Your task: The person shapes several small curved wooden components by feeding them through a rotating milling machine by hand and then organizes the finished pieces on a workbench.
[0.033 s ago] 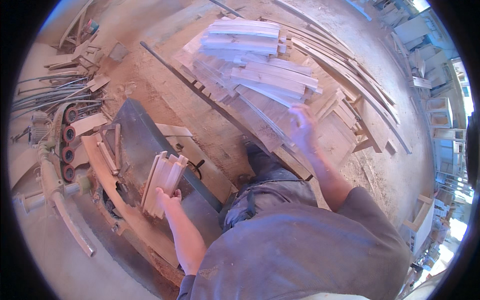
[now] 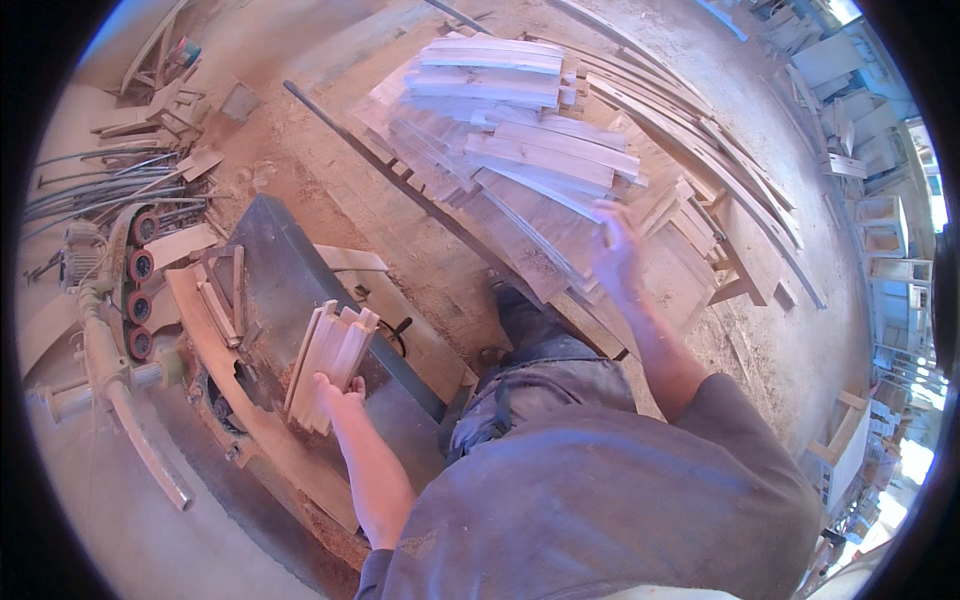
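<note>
Left hand (image 2: 341, 396) grips bundled wood strips (image 2: 334, 352), right hand (image 2: 618, 262) loosely curled, stacked boards (image 2: 548, 158) just beyond it.

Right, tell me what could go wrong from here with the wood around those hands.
The bundle of pale, narrow wooden strips has uneven ends and only the left hand grips it, so a strip might slip out. The loosely stacked, pale flat wooden boards lie skewed, close to the right hand; a knock could slide some. Splinters may also catch the bare fingers.
</note>
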A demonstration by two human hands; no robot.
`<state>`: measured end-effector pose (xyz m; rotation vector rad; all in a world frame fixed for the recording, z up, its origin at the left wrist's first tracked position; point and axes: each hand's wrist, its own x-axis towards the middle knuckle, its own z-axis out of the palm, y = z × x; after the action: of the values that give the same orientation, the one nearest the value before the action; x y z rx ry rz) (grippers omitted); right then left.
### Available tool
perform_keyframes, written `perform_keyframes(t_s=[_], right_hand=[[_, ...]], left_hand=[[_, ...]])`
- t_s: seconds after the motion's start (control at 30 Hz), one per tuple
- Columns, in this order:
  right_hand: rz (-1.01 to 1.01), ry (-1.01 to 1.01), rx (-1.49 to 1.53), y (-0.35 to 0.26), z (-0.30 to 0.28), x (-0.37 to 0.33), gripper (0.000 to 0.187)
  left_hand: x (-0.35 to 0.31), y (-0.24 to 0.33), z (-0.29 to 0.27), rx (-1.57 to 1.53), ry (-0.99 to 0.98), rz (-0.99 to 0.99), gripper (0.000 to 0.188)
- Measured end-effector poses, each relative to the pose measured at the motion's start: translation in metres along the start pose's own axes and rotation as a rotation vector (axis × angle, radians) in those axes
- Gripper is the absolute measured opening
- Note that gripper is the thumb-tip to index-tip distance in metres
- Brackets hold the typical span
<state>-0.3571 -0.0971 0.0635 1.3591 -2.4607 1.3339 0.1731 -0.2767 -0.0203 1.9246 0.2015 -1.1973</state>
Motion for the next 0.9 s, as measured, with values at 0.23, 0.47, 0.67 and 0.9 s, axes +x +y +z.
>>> perform_keyframes(t_s=[0.23,0.47,0.67,0.9], right_hand=[[0.196,0.302,-0.221,0.056,-0.021,0.028,0.054],[0.854,0.362,0.423,0.108,-0.018,0.037,0.062],[0.904,0.275,0.6,0.104,-0.016,0.041,0.067],[0.794,0.301,0.42,0.096,0.012,0.036,0.065]], left_hand=[[0.002,-0.016,-0.018,-0.117,-0.036,0.014,0.072],[-0.102,-0.1,-0.018,0.21,-0.164,0.372,0.07],[-0.163,-0.123,0.082,0.615,-0.696,0.543,0.059],[-0.232,-0.098,0.272,0.765,-1.173,1.007,0.064]])
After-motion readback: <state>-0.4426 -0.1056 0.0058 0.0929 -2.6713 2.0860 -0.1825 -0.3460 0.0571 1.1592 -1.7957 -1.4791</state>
